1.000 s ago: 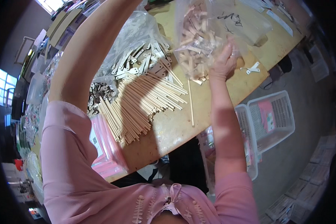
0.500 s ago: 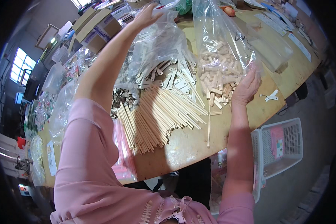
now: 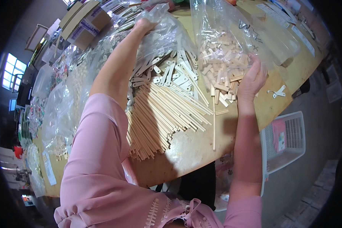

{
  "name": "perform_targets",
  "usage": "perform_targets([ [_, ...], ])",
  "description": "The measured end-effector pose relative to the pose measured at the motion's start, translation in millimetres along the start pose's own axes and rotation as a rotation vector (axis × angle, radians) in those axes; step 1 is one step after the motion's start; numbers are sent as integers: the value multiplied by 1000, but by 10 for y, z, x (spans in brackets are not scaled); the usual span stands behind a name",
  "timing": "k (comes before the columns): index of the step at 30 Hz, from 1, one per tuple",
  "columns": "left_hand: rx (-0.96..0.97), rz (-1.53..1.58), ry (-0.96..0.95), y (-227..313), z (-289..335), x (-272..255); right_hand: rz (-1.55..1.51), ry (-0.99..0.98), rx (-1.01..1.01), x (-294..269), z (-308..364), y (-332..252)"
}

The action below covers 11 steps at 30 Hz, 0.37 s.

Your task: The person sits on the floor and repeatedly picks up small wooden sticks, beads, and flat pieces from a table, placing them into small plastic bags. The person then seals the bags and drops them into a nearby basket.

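Observation:
My left hand (image 3: 145, 26) reaches to the far side of the table, fingers closed at the upper part of a clear plastic bag (image 3: 167, 24). White flat strips with holes (image 3: 174, 72) spill from that bag toward me. On the right, my right hand (image 3: 253, 79) has its fingers curled at the side of another clear plastic bag (image 3: 212, 19), apparently gripping its film. Small wooden blocks (image 3: 218, 57) fill this bag's near end and spill out of its mouth. Between my arms lies a fanned pile of thin wooden sticks (image 3: 159, 117).
One stick (image 3: 214, 129) lies apart near the table's front edge. Two loose white strips (image 3: 279, 91) sit right of my right hand. A clear plastic container (image 3: 281, 49) stands behind. White baskets (image 3: 285, 140) stand below the table edge. Cardboard boxes (image 3: 85, 24) are at far left.
My left hand has come down and nearer, drawing at the strip bag. My right hand's fingers have curled more at the block bag's side. The view has shifted slightly.

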<state>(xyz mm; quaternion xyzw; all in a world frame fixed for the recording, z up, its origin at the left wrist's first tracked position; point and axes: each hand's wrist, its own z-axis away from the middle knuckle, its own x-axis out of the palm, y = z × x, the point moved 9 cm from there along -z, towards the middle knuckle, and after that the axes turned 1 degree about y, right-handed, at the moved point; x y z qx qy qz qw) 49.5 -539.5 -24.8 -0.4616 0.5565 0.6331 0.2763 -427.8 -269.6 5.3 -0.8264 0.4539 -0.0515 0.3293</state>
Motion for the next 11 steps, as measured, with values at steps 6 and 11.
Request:
perform_targets([
  [6, 330, 691, 338, -234, 130, -1269, -36, -3, 0, 221, 39, -126],
  [11, 475, 874, 395, 950, 1581, -2151, 53, -27, 27, 120, 47, -104],
])
